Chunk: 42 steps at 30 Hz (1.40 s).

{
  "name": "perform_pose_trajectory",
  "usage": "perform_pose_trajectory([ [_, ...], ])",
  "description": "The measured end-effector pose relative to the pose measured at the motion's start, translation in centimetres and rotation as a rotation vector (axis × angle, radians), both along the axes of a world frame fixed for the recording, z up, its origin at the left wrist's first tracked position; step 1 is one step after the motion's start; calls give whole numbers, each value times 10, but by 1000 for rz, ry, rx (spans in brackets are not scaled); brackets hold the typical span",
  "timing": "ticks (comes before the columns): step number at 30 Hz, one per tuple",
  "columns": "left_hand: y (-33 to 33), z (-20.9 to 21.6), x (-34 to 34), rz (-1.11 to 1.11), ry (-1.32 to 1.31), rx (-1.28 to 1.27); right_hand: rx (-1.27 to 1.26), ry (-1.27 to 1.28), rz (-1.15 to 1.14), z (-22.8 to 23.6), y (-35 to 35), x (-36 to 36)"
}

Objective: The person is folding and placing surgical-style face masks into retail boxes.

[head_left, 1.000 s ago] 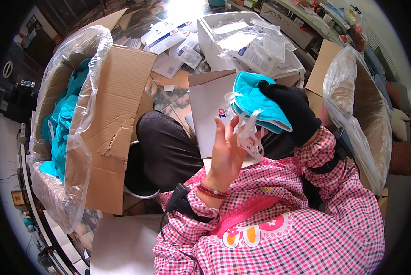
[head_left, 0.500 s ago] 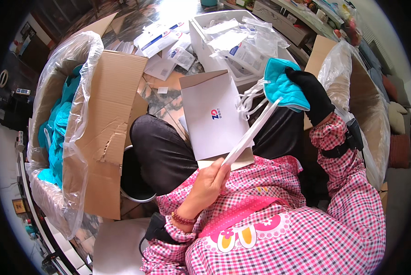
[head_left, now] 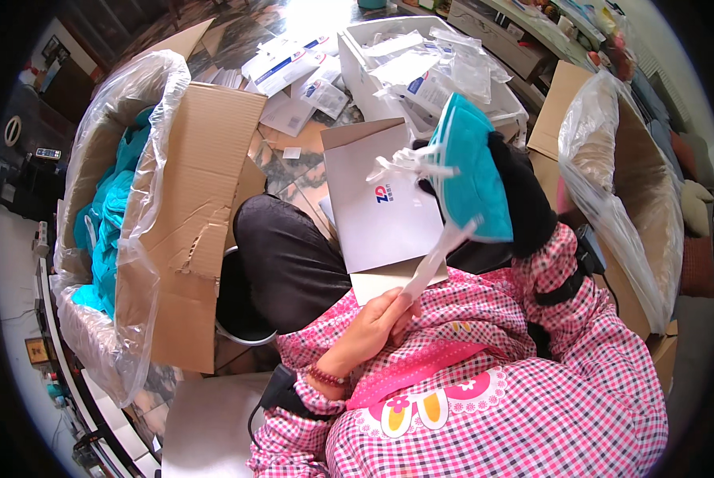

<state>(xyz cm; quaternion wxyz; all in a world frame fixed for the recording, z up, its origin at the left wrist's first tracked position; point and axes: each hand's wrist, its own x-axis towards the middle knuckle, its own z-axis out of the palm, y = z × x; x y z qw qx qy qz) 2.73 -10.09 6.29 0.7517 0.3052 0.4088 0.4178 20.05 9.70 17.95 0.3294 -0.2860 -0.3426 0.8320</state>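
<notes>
My right hand, in a black glove, holds a teal fabric piece with white edging and straps up over my lap. The teal piece hides most of the glove's fingers. My left hand, bare and with a beaded bracelet, is closed on the end of a white strap, which slants up toward the teal piece. More white ties hang bunched at the piece's left edge. Behind them a white printed carton leans by my knees.
A lined cardboard box with several teal fabric pieces stands at left. Another lined box is at right. Ahead are a white bin of clear packets and several packets on the floor. A dark bucket sits by my left knee.
My right hand has come lower and closer, turning the teal piece more upright with its broad side showing. The strap in my left hand is slacker. The view has shifted slightly.
</notes>
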Motion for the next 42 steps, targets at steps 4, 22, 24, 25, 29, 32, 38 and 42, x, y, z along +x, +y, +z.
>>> perform_pose_trajectory([
  [4, 31, -7, -7, 131, 676, 571, 361, -272, 702, 4, -42, -11],
  [22, 0, 33, 11, 305, 48, 272, 106, -259, 122, -26, -97, 16],
  [24, -1, 43, 0, 79, -37, 221, -5, -151, 99, -10, -101, 13],
  [25, 0, 51, 1, 84, -37, 221, -112, -48, 75, -3, -101, 12],
  [29, 2, 65, 8, 240, 281, 801, -174, 15, 304, -4, -95, 22],
  [32, -17, 70, 1, -28, 617, 863, -2, -129, 538, 11, -93, 30],
  [38, -43, 93, -9, -172, 672, 918, 44, -294, 944, 27, -97, 55],
  [42, -53, 84, -9, -112, 636, 903, 104, -321, 1022, 6, -108, 67],
])
